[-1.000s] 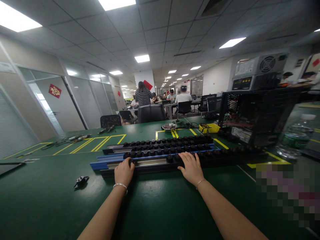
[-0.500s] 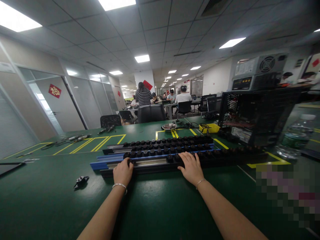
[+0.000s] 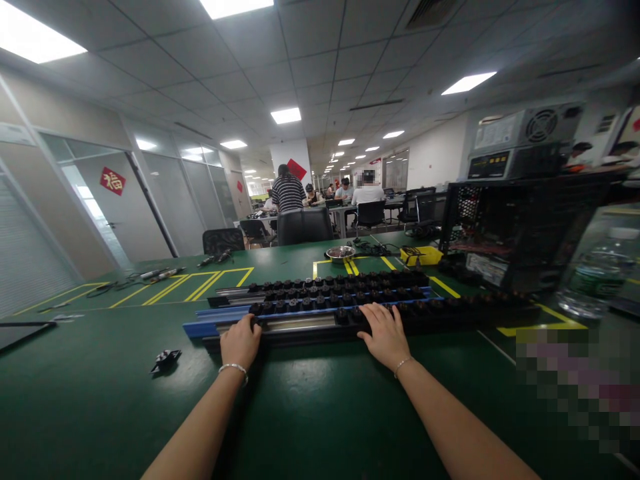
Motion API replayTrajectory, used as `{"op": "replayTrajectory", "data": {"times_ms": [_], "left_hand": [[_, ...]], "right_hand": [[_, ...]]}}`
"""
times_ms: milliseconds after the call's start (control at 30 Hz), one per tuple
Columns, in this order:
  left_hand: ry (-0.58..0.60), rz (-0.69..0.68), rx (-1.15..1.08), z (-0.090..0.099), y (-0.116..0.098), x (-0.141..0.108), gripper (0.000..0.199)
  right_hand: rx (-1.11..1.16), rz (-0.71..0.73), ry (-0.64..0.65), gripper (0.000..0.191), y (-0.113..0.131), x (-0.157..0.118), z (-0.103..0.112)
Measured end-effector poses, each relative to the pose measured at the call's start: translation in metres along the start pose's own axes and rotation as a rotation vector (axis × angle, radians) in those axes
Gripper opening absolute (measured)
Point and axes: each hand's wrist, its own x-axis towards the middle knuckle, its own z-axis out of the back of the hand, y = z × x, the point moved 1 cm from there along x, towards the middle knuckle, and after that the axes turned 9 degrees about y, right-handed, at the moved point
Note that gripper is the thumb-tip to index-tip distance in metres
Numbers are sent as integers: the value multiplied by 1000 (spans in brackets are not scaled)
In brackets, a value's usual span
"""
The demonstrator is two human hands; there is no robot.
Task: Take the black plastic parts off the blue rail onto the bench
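Observation:
In the head view my left hand point(image 3: 241, 343) is closed at the left end of the nearest black rail point(image 3: 300, 340), its fingers and thumb around a small black block that they mostly hide. Over the same rail, further right, lies my right hand point(image 3: 385, 337), fingers curled across its row of black blocks point(image 3: 342, 316) and thumb on the near side. Between the hands a bare silvery strip point(image 3: 299, 323) shows. Just behind runs a blue rail point(image 3: 197, 331) with more black blocks point(image 3: 293, 306). One loose black piece point(image 3: 165, 361) rests on the table left of my left hand.
A steel bowl point(image 3: 340, 253), black cables and a yellow tray point(image 3: 421, 255) stand at the back of the green table point(image 3: 310, 420). On the right are an opened computer case point(image 3: 530, 233), power supplies point(image 3: 523, 140) on top and a water bottle point(image 3: 600, 273). Several people sit beyond.
My left hand has shifted slightly left and down along the end of the rail. My right hand keeps its place on the blocks. The whole view has turned a little.

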Motion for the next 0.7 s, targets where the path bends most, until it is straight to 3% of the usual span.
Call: {"op": "replayTrajectory", "data": {"times_ms": [700], "left_hand": [[37,24,83,7,21,7,38]], "right_hand": [[1,0,0,46,-1,0,-1]]}}
